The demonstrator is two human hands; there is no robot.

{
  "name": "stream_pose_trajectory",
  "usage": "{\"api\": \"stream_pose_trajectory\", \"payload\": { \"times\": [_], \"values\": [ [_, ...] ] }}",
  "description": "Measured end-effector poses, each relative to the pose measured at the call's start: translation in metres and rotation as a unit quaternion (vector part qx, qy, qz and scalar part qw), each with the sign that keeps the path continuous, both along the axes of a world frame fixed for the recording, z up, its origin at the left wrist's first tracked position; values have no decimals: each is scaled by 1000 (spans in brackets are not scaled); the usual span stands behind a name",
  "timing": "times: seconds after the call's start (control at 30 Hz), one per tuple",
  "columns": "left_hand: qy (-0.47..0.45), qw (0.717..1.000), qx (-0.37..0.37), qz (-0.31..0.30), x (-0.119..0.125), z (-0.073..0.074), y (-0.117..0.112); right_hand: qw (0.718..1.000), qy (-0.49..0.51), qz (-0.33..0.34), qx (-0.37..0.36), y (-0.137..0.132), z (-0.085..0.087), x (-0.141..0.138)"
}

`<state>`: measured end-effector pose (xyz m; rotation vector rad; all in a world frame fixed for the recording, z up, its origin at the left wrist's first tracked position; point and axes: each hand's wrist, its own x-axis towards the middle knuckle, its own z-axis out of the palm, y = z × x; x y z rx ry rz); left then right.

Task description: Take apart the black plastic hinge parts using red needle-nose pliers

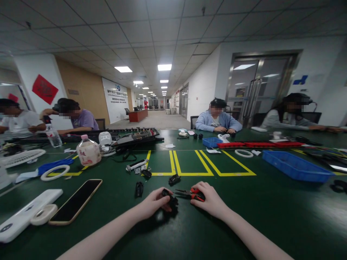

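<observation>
My left hand (157, 202) is closed around a small black plastic part (171, 199), whose exact kind I cannot make out. In my right hand (210, 200) is a pair of needle-nose pliers (196, 195) with red and black handles. Their jaws (181, 192) point left and look slightly apart, close to the black part; whether they touch it I cannot tell. Just beyond my hands lie more black parts, one (174, 179) by the yellow tape and another (139, 189) left of my left hand. A silver metal piece (137, 165) rests farther back.
On the left are a phone (77, 200), a white power bank (29, 213), a tape roll (55, 172) and a pink-capped bottle (88, 151). Yellow tape (235, 174) marks boxes on the green table (244, 224). A blue tray (296, 166) stands right. Several people sit across the table.
</observation>
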<state>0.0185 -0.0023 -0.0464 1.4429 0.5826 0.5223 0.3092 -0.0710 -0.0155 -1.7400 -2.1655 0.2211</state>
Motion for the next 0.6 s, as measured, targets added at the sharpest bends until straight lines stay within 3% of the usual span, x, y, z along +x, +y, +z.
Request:
{"api": "stream_pose_trajectory", "payload": {
  "times": [0.23,0.43,0.6],
  "values": [
    [-3,1000,0,0,-2,5,-3,991,122,0,54,-1,0,5],
    [-19,1000,-7,-14,-3,7,-4,950,282,-79,113,-5,-3,21],
    [-50,998,-28,0,-3,9,-7,940,301,-117,109,-17,-1,28]
  ]
}}
